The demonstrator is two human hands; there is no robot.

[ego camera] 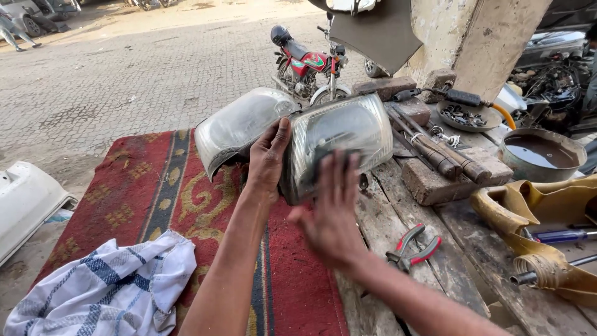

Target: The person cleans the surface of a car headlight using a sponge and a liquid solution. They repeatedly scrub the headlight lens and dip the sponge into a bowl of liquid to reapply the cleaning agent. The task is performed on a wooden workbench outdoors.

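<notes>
A hazy car headlight (pixel 339 140) stands propped at the wooden counter's (pixel 448 261) edge. The left hand (pixel 267 158) grips its side, fingers wrapped closed; the right hand (pixel 333 211), blurred, presses flat-fingered on the lens. The lens looks cloudy, so polishing appears unfinished.

Daylight fell on a grey cobbled pavement (pixel 124 68) where a red motorcycle (pixel 306 65) stood parked. A worn, plastered concrete pillar (pixel 479 37) rose beside a rough, weathered wooden workbench (pixel 398 211). A red patterned rug (pixel 149 193) covered the bench's left part, near a white panel (pixel 25 199).
</notes>
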